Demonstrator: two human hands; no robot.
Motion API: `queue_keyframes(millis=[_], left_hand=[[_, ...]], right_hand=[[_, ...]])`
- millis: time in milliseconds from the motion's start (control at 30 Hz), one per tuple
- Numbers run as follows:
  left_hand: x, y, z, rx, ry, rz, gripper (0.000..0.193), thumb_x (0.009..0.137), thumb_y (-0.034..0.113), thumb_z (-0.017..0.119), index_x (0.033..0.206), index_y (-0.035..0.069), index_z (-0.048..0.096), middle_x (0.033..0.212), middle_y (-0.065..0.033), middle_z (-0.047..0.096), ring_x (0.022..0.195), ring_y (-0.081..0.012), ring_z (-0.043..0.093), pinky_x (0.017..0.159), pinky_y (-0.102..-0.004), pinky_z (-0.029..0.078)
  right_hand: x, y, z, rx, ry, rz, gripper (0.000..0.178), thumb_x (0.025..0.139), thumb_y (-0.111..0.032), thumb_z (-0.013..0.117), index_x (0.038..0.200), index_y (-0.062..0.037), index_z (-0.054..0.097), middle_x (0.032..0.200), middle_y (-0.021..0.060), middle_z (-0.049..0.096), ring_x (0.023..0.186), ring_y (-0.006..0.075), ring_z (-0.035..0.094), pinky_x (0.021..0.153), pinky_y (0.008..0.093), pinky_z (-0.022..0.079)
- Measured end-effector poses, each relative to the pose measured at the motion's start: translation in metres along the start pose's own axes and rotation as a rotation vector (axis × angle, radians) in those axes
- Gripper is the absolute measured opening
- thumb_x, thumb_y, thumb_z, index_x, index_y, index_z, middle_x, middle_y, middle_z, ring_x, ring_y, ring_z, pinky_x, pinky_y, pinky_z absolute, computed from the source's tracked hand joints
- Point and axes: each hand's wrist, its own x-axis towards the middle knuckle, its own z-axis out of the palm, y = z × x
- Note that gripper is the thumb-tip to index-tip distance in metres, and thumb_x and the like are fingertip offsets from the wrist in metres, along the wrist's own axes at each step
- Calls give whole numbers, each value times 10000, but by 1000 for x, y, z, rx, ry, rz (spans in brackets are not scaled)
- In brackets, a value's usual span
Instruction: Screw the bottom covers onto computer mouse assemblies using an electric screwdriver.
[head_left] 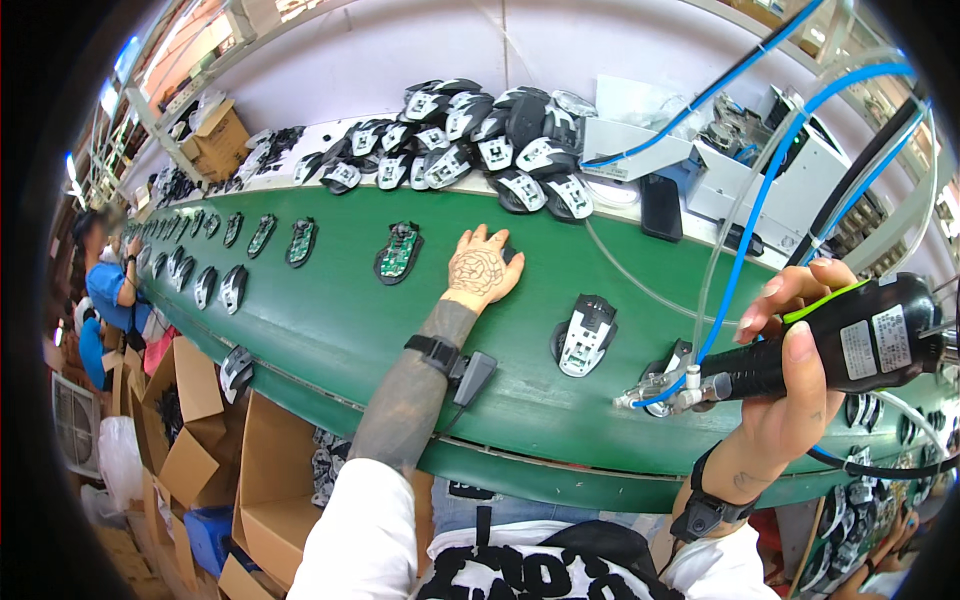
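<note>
My left hand [482,268] reaches across the green conveyor belt [330,345], its fingers curved over a dark piece that looks like part of a computer mouse. Most of that piece is hidden under the palm. In my right hand [800,385] is a black powered screwdriver [840,340] with a green lever, held sideways over the belt. Its front end, with clear fittings and a blue hose [755,235], points left. Beneath that end lies a partly hidden mouse shell. Between my hands sits an open mouse shell [583,340] in white and black.
A mouse base with a green circuit board [401,252] lies left of my left hand; more line the belt beyond. Mouse covers [450,165] are heaped on the far ledge beside a phone [661,208] and a white machine [745,185]. Cardboard boxes [275,480] stand below left. Another person [110,280] works far left.
</note>
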Motion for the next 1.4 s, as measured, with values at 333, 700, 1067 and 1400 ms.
queue_keyframes(millis=[333, 700, 1067, 1400], left_hand=[[-67, -99, -93, -127, 237, 242, 592, 744, 401, 651, 1222, 80, 514, 1307, -224, 418, 1194, -377, 407, 1008, -431, 338], [-243, -318, -205, -134, 95, -549, 605, 671, 248, 735, 1228, 124, 536, 1197, -178, 498, 1121, -299, 492, 949, -363, 403], [-16, -121, -80, -2, 114, -166, 529, 747, 456, 627, 1191, 174, 569, 1193, -195, 485, 1037, -350, 545, 874, -398, 461], [5, -102, -55, 21, 73, -168, 524, 777, 449, 595, 1217, 166, 556, 1295, -202, 459, 1148, -344, 490, 954, -401, 405]], right_hand=[[-12, 12, -22, -28, 13, 34, 407, 855, -93, 486, 1240, 10, 402, 980, 122, 526, 764, 143, 504, 657, 254, 414], [2, 17, -2, 44, -15, 3, 432, 812, -121, 541, 1202, 25, 423, 899, 138, 531, 699, 149, 516, 597, 249, 433], [-6, 16, 0, 55, -38, 25, 433, 812, -157, 567, 1186, 6, 424, 900, 129, 535, 696, 150, 525, 598, 249, 436], [-1, 16, 1, 10, -26, 13, 437, 812, -205, 562, 1174, -3, 423, 894, 133, 523, 687, 146, 510, 598, 233, 426]])
